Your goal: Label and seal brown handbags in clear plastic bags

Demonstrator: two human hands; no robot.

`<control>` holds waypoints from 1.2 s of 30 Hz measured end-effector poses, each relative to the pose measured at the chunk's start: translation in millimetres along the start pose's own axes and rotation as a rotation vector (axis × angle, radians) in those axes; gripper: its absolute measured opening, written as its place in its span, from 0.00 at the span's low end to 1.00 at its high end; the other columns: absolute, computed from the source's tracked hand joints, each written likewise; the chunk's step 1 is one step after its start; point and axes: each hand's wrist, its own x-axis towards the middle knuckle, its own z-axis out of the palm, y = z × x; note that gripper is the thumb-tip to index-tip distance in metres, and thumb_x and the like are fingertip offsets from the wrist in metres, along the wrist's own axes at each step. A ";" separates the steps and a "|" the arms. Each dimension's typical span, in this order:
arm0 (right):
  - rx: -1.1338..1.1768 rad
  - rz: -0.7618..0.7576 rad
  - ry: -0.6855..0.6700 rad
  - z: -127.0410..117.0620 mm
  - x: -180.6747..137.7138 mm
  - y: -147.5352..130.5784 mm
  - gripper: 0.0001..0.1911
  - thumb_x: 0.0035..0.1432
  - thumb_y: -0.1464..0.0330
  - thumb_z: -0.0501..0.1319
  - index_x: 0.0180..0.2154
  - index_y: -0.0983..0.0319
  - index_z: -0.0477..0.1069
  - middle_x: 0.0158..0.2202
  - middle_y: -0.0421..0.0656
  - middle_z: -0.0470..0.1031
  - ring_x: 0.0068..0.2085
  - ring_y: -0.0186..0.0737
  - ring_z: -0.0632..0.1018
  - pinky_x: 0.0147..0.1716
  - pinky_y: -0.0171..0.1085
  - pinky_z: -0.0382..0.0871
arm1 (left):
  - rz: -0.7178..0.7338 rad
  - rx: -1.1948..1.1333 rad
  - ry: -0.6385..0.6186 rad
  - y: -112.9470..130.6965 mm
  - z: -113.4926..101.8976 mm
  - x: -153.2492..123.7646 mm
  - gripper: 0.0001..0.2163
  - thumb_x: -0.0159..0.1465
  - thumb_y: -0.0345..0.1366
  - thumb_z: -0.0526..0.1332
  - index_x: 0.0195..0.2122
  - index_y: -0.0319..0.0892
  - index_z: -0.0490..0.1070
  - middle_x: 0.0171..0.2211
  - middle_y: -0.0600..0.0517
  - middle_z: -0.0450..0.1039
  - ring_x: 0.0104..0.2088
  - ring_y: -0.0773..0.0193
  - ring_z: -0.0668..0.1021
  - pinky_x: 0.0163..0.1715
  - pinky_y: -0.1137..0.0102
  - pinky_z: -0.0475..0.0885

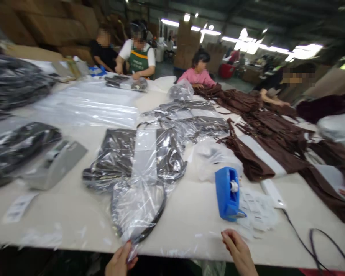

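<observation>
A dark brown handbag (119, 149) in a clear plastic bag (132, 205) lies in front of me, with a pale band around its middle and its curved strap toward me. My left hand (120, 260) is closed on the gathered near end of the plastic bag at the table edge. To the right, my right hand (238, 251) is raised just in front of a blue tape dispenser (222, 195), its thumb and fingers pressed together. Whatever those fingers may hold is too small to make out.
A grey tape dispenser (59, 165) stands left, near wrapped dark bags (20, 147). Clear plastic sleeves (94, 103) lie behind. Brown bags (253, 153) cover the right side. Small labels (255, 211) and a white device (273, 193) with a black cable lie right. Several people work around the table.
</observation>
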 end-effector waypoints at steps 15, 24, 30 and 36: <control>-0.570 -0.706 -0.827 243.2 -19.3 -166.9 0.09 0.60 0.67 0.51 0.29 0.60 0.64 0.24 0.37 0.68 0.28 0.34 0.69 0.28 0.31 0.58 | 0.087 -0.066 -0.104 -2.1 2.2 -13.0 0.18 0.49 0.51 0.56 0.26 0.39 0.71 0.20 0.52 0.69 0.21 0.63 0.72 0.19 0.70 0.69; -0.843 -0.669 -0.715 271.2 -14.1 -154.2 0.07 0.59 0.69 0.53 0.30 0.60 0.67 0.26 0.41 0.72 0.31 0.40 0.73 0.29 0.33 0.57 | 0.085 -0.039 -0.108 -6.6 0.5 -11.1 0.15 0.53 0.47 0.54 0.21 0.41 0.69 0.20 0.51 0.67 0.20 0.63 0.71 0.19 0.70 0.68; -0.840 -0.580 -0.675 280.2 -12.6 -150.1 0.08 0.58 0.68 0.55 0.28 0.61 0.69 0.26 0.40 0.74 0.30 0.38 0.74 0.29 0.32 0.59 | 0.098 0.012 -0.127 -10.4 1.2 -5.3 0.15 0.55 0.47 0.52 0.23 0.41 0.69 0.21 0.51 0.68 0.21 0.64 0.72 0.20 0.70 0.68; -0.821 -0.502 -0.630 287.8 -9.5 -150.4 0.12 0.57 0.64 0.58 0.23 0.62 0.70 0.25 0.41 0.74 0.29 0.37 0.74 0.27 0.31 0.58 | 0.097 0.039 -0.130 -10.1 1.9 -5.3 0.16 0.54 0.47 0.50 0.22 0.41 0.67 0.19 0.52 0.65 0.19 0.65 0.70 0.19 0.71 0.67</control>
